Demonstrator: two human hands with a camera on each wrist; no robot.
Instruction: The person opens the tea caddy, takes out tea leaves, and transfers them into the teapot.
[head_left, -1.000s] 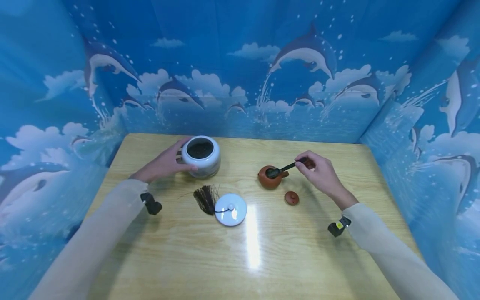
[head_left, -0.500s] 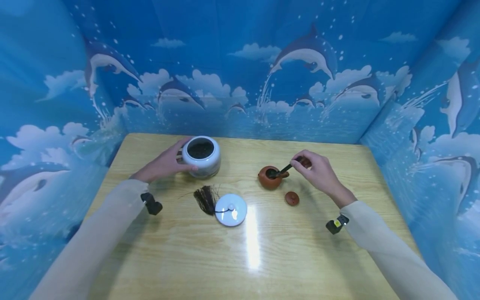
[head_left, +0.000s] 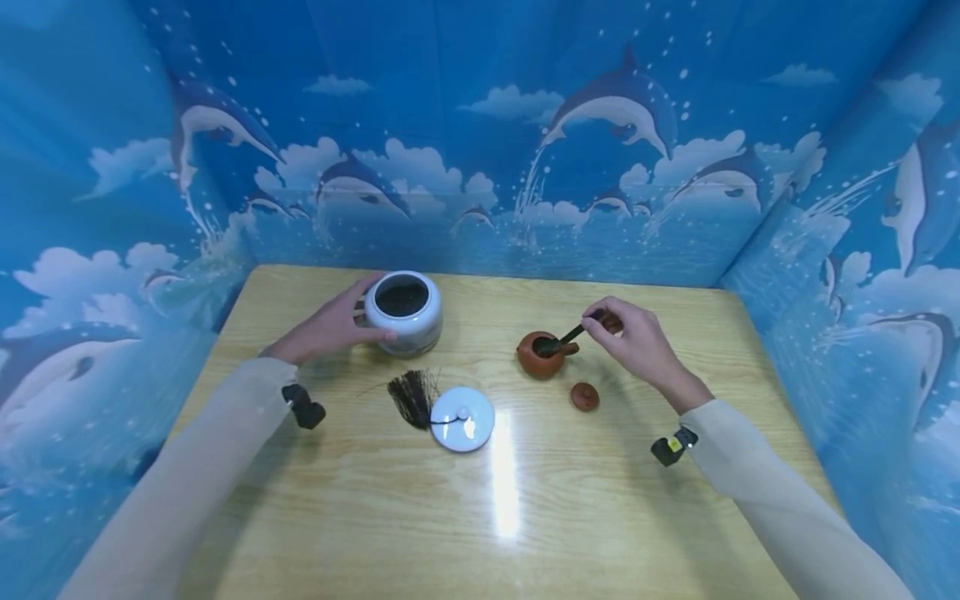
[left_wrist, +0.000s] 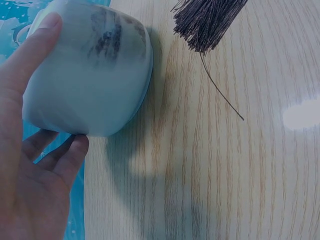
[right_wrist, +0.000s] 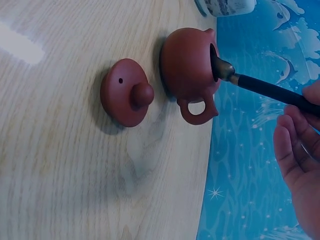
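Note:
My left hand (head_left: pixel 337 321) holds the side of a white porcelain jar (head_left: pixel 414 335), thumb on the near side and fingers round the far side. Dark loose contents show inside its mouth. Over to the right, my right hand (head_left: pixel 636 340) pinches the black handle of a small spoon (right_wrist: pixel 270 91). The spoon's metal head dips into the opening of a reddish-brown clay teapot (head_left: pixel 536 363), and part of it is hidden inside. That teapot stands upright on the table, its loop handle (right_wrist: pixel 197 115) towards my right hand. Its small round lid (head_left: pixel 584 397) lies close by, knob up.
A white porcelain lid (head_left: pixel 459 437) lies at mid-table, and a dark tassel (head_left: pixel 410 400) on a cord is attached at its knob. Dolphin-printed blue curtains (head_left: pixel 480 108) enclose the back and sides of the wooden table (head_left: pixel 390 517).
My right hand has shifted slightly left and the spoon has turned, its head now lower in the teapot's mouth. My left hand and the jar stay where they were.

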